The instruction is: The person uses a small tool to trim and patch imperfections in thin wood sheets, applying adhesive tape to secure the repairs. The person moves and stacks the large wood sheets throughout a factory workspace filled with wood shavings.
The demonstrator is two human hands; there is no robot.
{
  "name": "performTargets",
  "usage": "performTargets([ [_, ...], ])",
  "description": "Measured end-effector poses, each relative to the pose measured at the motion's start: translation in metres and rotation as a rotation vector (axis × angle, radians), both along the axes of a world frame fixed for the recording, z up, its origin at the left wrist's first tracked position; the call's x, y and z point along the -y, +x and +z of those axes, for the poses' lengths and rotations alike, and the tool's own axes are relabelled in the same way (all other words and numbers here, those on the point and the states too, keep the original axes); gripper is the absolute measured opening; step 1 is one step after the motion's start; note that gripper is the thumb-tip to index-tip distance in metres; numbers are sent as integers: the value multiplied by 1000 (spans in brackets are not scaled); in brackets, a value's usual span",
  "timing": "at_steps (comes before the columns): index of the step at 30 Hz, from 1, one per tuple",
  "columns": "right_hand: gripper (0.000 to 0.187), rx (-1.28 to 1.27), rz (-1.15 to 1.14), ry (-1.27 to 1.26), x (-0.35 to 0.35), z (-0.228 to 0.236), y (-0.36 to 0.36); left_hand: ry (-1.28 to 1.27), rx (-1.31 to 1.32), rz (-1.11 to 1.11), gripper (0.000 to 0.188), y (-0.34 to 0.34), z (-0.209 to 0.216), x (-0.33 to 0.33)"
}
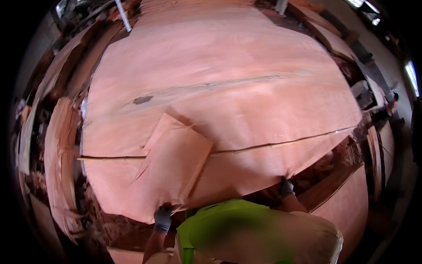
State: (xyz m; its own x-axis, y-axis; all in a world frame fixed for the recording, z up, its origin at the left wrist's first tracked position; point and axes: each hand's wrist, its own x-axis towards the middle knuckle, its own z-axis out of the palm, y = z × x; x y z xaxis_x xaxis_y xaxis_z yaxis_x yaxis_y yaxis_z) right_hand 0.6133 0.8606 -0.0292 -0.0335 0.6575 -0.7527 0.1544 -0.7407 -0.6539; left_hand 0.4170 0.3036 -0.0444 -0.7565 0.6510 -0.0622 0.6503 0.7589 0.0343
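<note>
A broad, pinkish sheet of wood veneer (211, 57) spreads out in front of me, with a dark hole and a greyish streak across its middle. A long thin stick (263, 145) lies across its nearer part and runs beneath a smaller, creased veneer piece (180, 152). Wearing a grey glove, my left hand (162, 218) is closed on the near edge of the veneer, by the lower end of the smaller piece. My right hand (286, 188), also gloved, pinches the large sheet's near edge farther right. The fingertips of both hands are partly hidden.
Stacked veneer strips (60, 163) stand along the left side, with torn scraps under the near edge. Another curved veneer sheet (345, 207) lies at the lower right. A pale upright post (123, 15) rises at the far left, and more stacked sheets (332, 42) line the far right.
</note>
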Motion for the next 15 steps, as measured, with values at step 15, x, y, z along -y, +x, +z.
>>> performTargets([
  [15,78,-300,183,-146,-18,-134,-10,-18,314,53,22,91,32,53],
])
